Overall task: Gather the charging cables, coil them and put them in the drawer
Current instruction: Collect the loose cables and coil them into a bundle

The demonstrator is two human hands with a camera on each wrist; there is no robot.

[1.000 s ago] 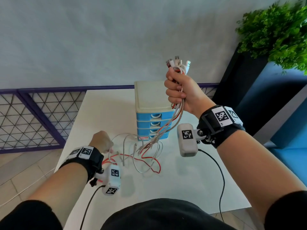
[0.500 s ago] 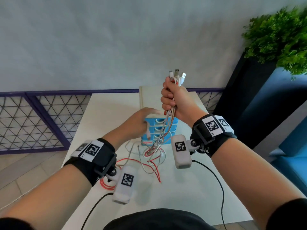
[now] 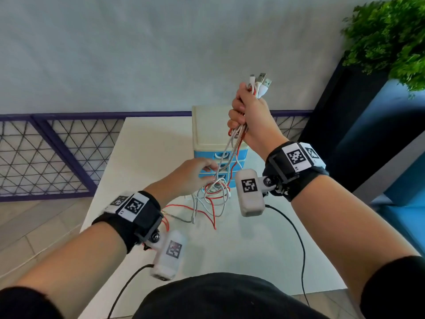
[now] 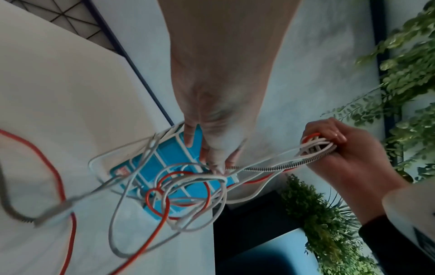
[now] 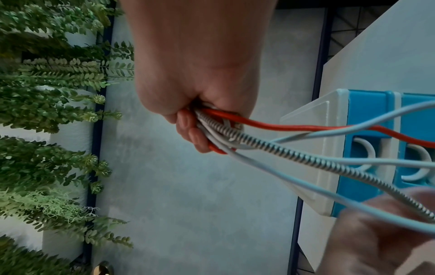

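My right hand grips the cables in a fist, plugs up, above the drawer unit at the table's far side. My left hand pinches the hanging strands lower down; loops trail on the table.

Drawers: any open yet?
All shut. The blue drawers sit flush in the unit, with the cables still hanging loose from the right hand.

Looks like an office or lounge corner: white tabletop, small drawer unit, planter greenery, mesh railing.
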